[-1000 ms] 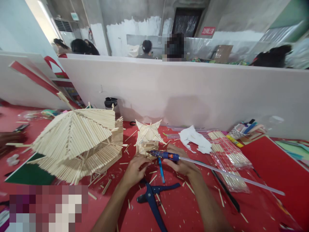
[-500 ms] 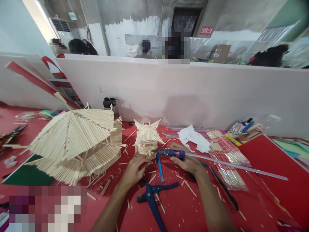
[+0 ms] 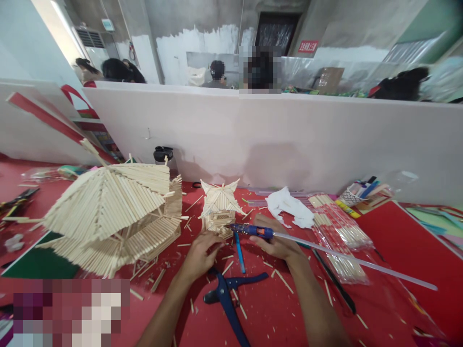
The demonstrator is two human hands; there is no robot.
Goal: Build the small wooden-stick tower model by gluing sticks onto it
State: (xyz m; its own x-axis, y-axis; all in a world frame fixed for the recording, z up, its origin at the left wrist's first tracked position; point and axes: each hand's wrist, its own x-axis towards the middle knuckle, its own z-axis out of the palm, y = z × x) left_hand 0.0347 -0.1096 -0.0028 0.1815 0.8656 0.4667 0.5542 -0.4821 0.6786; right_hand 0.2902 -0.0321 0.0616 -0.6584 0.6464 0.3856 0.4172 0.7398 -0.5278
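Note:
My right hand (image 3: pixel 273 241) is closed round a blue hot glue gun (image 3: pixel 253 231), its nozzle pointing left. A long clear glue stick (image 3: pixel 354 259) trails from its back end. The nozzle meets the front of a small pavilion model (image 3: pixel 220 202) built of wooden sticks. Close to the model's lower left is my left hand (image 3: pixel 202 251), fingers bent and drawn together near its base; what they hold, if anything, is too small to make out. Between the hands lies a blue pen (image 3: pixel 239 253). Nearer me rests a dark blue cutter tool (image 3: pixel 226 289) with spread handles.
A larger stick pavilion (image 3: pixel 108 202) stands on the left. White tissue (image 3: pixel 289 207), bagged wooden sticks (image 3: pixel 340 236) and a pen basket (image 3: pixel 352 195) lie on the right. A white board (image 3: pixel 217 125) closes off the back. Loose sticks litter the red table (image 3: pixel 275 313).
The glue gun has shifted slightly left along the small model's front, and the glue stick's far end has swung lower. My left hand has barely moved.

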